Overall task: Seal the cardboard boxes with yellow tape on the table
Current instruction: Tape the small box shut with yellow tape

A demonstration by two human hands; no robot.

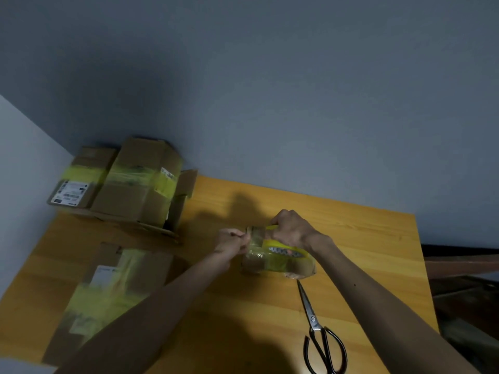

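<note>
In the head view, the small box [280,264] being sealed lay on the wooden counter [364,238], straight ahead of the person and just under both hands. Its long axis ran on a diagonal from the far left, where the hands met, to the near right. The right hand [290,230] was clenched over the box's far upper end, fingers curled down around it. The left hand [231,240], just beside the box's left end, pinched what looked like a tape strip [255,234] between thumb and fingers; blur left the strip's free end unclear. Both hands were about equally near, the right on top of the box and the left at its side. No separate tape roll could be made out. One pair of scissors [314,317] lay to the near right, tips almost touching the box's near corner, handles toward the person, nearer the right arm. Of cardboard boxes I counted five: the small one, a taped near-left box [108,287], and at the far left two taped boxes [78,182] [140,190] with an open-flapped box [186,184] beside them.
</note>
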